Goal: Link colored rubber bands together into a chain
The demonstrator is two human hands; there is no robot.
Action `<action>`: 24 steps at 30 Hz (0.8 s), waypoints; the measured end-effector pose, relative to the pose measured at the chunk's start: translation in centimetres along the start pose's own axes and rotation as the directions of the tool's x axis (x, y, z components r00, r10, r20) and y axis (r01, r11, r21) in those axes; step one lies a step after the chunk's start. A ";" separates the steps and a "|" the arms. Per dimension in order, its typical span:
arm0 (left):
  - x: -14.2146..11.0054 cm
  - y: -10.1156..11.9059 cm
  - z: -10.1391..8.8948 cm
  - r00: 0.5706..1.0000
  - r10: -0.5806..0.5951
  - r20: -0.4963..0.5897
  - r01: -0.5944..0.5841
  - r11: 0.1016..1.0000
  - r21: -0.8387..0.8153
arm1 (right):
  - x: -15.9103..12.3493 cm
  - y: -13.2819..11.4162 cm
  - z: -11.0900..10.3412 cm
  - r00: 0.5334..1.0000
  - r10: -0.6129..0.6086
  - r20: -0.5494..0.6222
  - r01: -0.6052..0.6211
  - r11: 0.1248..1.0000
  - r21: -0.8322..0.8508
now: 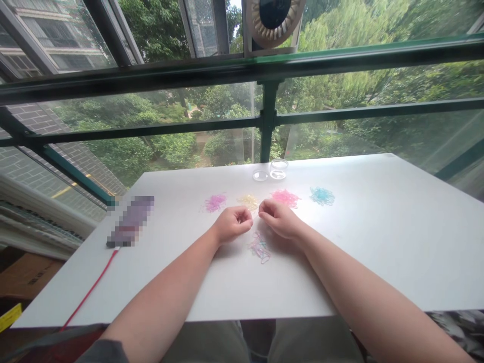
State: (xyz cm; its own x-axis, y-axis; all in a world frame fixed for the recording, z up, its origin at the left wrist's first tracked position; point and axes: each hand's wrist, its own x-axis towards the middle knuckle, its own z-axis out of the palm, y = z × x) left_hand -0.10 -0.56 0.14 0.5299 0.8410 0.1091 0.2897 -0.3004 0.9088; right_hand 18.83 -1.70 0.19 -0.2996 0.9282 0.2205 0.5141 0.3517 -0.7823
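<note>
My left hand is closed in a pinch above the middle of the white table. Facing it, a small gap away, my right hand has its fingers curled together too. Whatever lies between the fingertips is too small to make out. Just below the hands is a mixed pile of thin coloured loops, like small rubber bands. Behind them, in a row, lie a purple pile, a pale yellow pile, a pink pile and a teal pile; the hands partly cover the middle two.
A clear round container and a clear round lid stand at the table's back edge. On the left lies a blurred-out device with a red cable. A green railing and windows rise behind the table.
</note>
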 end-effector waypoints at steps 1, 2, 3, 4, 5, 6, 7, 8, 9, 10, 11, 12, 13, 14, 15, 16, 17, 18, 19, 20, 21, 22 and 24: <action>0.0 0.0 0.0 1.000 0.004 0.004 -0.004 0.999 0.034 | -0.1 -0.2 0.2 0.999 -0.022 0.025 0.022 1.000 -0.006; -0.1 0.1 -0.1 1.000 0.008 0.011 -0.009 0.998 0.061 | -0.2 -0.3 0.4 0.999 -0.033 0.038 0.034 0.999 -0.015; -0.2 0.2 -0.1 1.000 0.015 0.023 -0.017 0.997 0.081 | -0.2 -0.4 0.5 0.999 -0.035 0.035 0.036 0.999 -0.027; -0.3 0.4 -0.1 0.999 0.025 0.041 -0.029 0.996 0.089 | -0.1 -0.4 0.7 0.999 -0.028 0.019 0.029 0.999 -0.039; -0.6 0.7 0.0 0.997 0.039 0.070 -0.045 0.996 0.083 | -0.1 -0.4 0.7 1.000 -0.020 0.003 0.020 0.999 -0.047; -0.8 1.0 0.1 0.992 0.057 0.111 -0.064 0.996 0.066 | 0.0 -0.4 0.8 1.000 -0.012 -0.011 0.011 0.999 -0.052; -1.1 1.3 0.3 0.984 0.077 0.158 -0.084 0.996 0.035 | 0.0 -0.4 0.8 1.000 -0.007 -0.019 0.006 0.999 -0.053; -1.4 1.6 0.5 0.973 0.098 0.207 -0.101 0.995 0.003 | -0.1 -0.4 0.9 1.000 -0.006 -0.019 0.005 0.999 -0.051; -1.7 1.8 0.8 0.961 0.112 0.252 -0.115 0.993 0.000 | -0.1 -0.4 0.9 1.000 -0.007 -0.012 0.006 0.999 -0.047; -1.8 1.9 1.0 0.955 0.124 0.269 -0.132 0.991 0.015 | -0.2 -0.5 0.9 1.000 -0.010 0.001 0.010 0.999 -0.044; -1.9 2.0 1.2 0.959 0.133 0.251 -0.148 0.988 0.040 | -0.3 -0.5 0.9 1.000 -0.014 0.016 0.015 0.999 -0.042; -1.9 1.9 1.2 0.970 0.147 0.195 -0.162 0.985 0.065 | -0.4 -0.6 1.0 0.999 -0.017 0.029 0.018 0.999 -0.040; -1.8 1.8 1.2 0.977 0.164 0.133 -0.176 0.981 0.083 | -0.4 -0.6 1.0 0.999 -0.019 0.037 0.020 0.999 -0.037; -1.6 1.6 1.1 0.981 0.183 0.068 -0.188 0.978 0.088 | -0.4 -0.7 1.0 0.999 -0.019 0.038 0.021 0.999 -0.034; -1.3 1.4 1.0 0.980 0.198 0.012 -0.199 0.977 0.074 | -0.4 -0.7 1.0 0.999 -0.018 0.035 0.019 0.999 -0.032; -1.1 1.1 0.8 0.978 0.207 -0.026 -0.206 0.978 0.039 | -0.4 -0.7 1.0 0.999 -0.016 0.030 0.017 0.999 -0.029; -0.9 0.9 0.7 0.978 0.205 -0.047 -0.206 0.978 -0.017 | -0.4 -0.7 1.0 1.000 -0.013 0.026 0.013 1.000 -0.028; -0.7 0.7 0.6 0.980 0.190 -0.059 -0.195 0.977 -0.089 | -0.3 -0.7 1.0 1.000 -0.010 0.025 0.010 1.000 -0.025; -0.6 0.5 0.5 0.984 0.163 -0.064 -0.172 0.971 -0.167 | -0.3 -0.7 1.0 1.000 -0.008 0.028 0.008 1.000 -0.020; -0.5 0.4 0.5 0.990 0.129 -0.063 -0.141 0.961 -0.239 | -0.3 -0.7 1.0 0.999 -0.007 0.036 0.008 1.000 -0.012; -0.5 0.3 0.6 0.994 0.092 -0.063 -0.106 0.949 -0.298 | -0.3 -0.7 1.0 0.999 -0.007 0.045 0.008 1.000 -0.003; -0.5 0.3 0.7 0.996 0.051 -0.068 -0.071 0.939 -0.337 | -0.4 -0.7 0.9 0.999 -0.008 0.052 0.008 1.000 0.005; -0.4 0.4 0.9 0.995 -0.028 -0.092 -0.008 0.931 -0.365 | -0.4 -0.8 0.9 0.999 -0.006 0.052 0.006 1.000 0.007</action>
State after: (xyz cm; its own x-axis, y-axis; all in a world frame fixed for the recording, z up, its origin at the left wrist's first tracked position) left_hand 0.50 -1.39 0.10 0.4460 0.8869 0.1203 -0.0252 -0.1219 0.9922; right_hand 17.82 -2.50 0.18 -0.3442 0.9185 0.1946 0.5065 0.3562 -0.7852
